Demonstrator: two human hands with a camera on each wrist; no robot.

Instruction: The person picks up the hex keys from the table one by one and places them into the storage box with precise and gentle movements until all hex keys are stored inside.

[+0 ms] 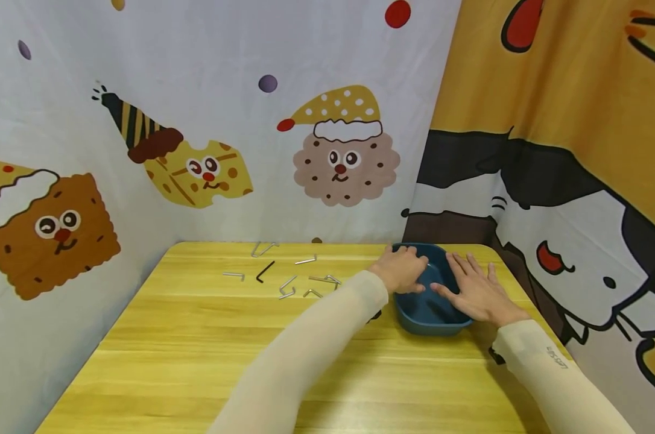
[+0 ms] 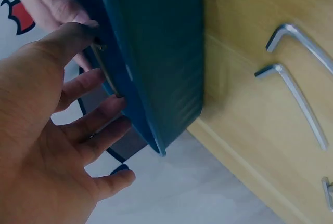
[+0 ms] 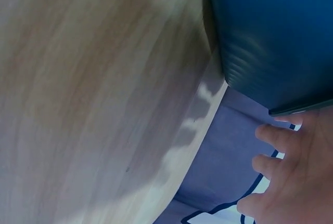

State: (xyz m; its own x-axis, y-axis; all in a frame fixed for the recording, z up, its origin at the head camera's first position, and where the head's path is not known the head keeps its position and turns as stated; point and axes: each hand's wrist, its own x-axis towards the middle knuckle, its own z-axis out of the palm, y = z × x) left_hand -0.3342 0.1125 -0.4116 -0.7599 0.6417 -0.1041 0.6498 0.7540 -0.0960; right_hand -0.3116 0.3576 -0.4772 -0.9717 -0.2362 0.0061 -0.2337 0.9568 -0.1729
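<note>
A blue plastic bin (image 1: pixel 433 329) stands on the table at the right. Over its left side is my left hand (image 1: pixel 400 269), thumb and fingertips pinching a thin metal hex key (image 2: pixel 108 73) just at the rim. My right hand (image 1: pixel 478 292) is spread along the bin's right rim, its fingers straight and holding nothing. In the right wrist view those fingers (image 3: pixel 281 138) show beside the rim. Left of the bin lie several loose hex keys, among them a black hex key (image 1: pixel 265 272) and a silver hex key (image 2: pixel 302 104).
The wooden table (image 1: pixel 197 355) has its far edge against a patterned curtain (image 1: pixel 219 90). Another curtain (image 1: pixel 566 229) with a cat print hangs close along the right side. Near the far edge lies one more hex key (image 1: pixel 306 260).
</note>
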